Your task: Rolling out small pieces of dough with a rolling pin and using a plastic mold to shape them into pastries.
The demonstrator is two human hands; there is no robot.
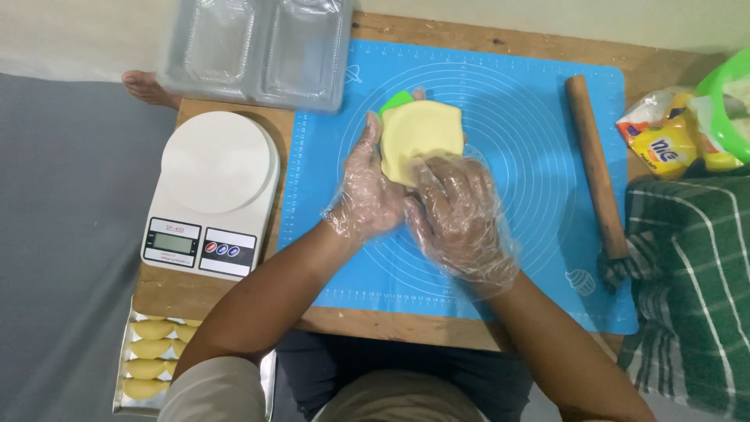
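A flat round of pale yellow dough (418, 139) lies over a green mould (394, 101) whose edge shows at the dough's upper left. My left hand (366, 191), in a clear plastic glove, holds the mould and dough from the left side. My right hand (461, 215), gloved the same way, presses its fingers on the lower edge of the dough. Both hands work above the blue silicone baking mat (539, 156) on a low wooden table (234, 301).
A wooden rolling pin (598, 168) lies on the mat's right side. A white kitchen scale (211, 195) stands left of the mat, clear plastic boxes (258, 51) behind it. A metal tray (125, 375) with several shaped pastries sits lower left. Green checked cloth (691, 289) and packets (664, 141) lie right.
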